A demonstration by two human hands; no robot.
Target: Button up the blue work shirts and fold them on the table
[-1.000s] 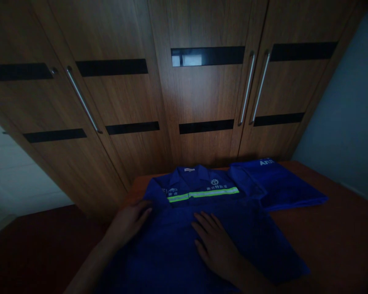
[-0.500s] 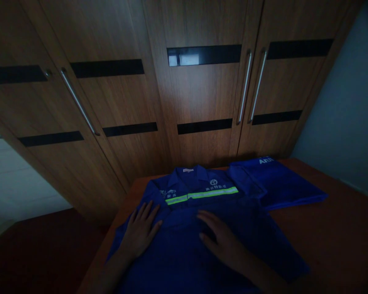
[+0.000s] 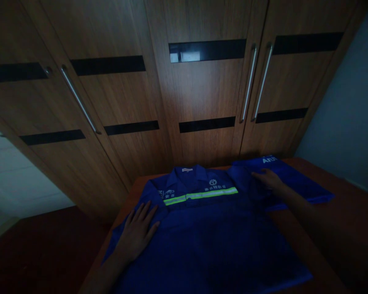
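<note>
A dark blue work shirt (image 3: 202, 237) lies spread out with its collar at the far end. A yellow-green and silver reflective strip (image 3: 214, 193) crosses its chest, with pale printing above the strip. My left hand (image 3: 136, 232) rests flat on the shirt's left side, fingers spread. Over the shirt's right sleeve, beside a folded blue garment (image 3: 300, 179) with white lettering, is my right hand (image 3: 269, 181). Its fingers point left, stretched out; dim light hides whether they touch the sleeve.
The reddish-brown surface (image 3: 340, 232) under the clothes runs back to a wooden wardrobe (image 3: 202, 90) with long metal handles (image 3: 249, 83). A pale wall (image 3: 340, 118) stands at the right. Dark floor (image 3: 55, 245) shows at the lower left.
My right hand has moved from the middle of the shirt, away and to the right, to its right sleeve. My left hand stays nearly in place. The view has shifted slightly.
</note>
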